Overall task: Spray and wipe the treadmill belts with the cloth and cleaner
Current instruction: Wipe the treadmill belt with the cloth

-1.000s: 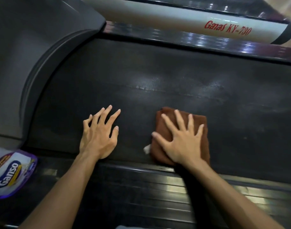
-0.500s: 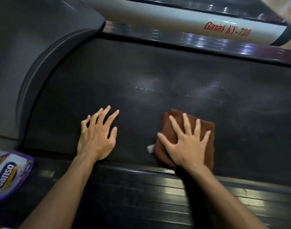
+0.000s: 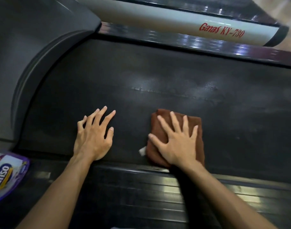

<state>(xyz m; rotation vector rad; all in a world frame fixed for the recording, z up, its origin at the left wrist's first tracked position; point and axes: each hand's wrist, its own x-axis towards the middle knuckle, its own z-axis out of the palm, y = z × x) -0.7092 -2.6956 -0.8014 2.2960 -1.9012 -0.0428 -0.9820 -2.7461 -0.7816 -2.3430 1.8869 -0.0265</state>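
Note:
The black treadmill belt (image 3: 174,76) fills the middle of the head view, with a damp, shiny streak across it. A folded brown cloth (image 3: 159,124) lies on the belt near its front edge. My right hand (image 3: 177,139) presses flat on the cloth with fingers spread. My left hand (image 3: 93,136) rests on the bare belt to the left of the cloth, fingers spread and holding nothing. A cleaner container (image 3: 5,176) with a white and purple label shows at the lower left edge.
A ribbed dark side rail (image 3: 141,192) runs along the near edge under my forearms. The grey motor cover (image 3: 25,47) curves at the left. A white side rail (image 3: 174,20) with red lettering lies beyond the belt's far edge.
My right hand slid the cloth slightly right and then back left along the belt's near edge. My left hand stayed planted on the belt.

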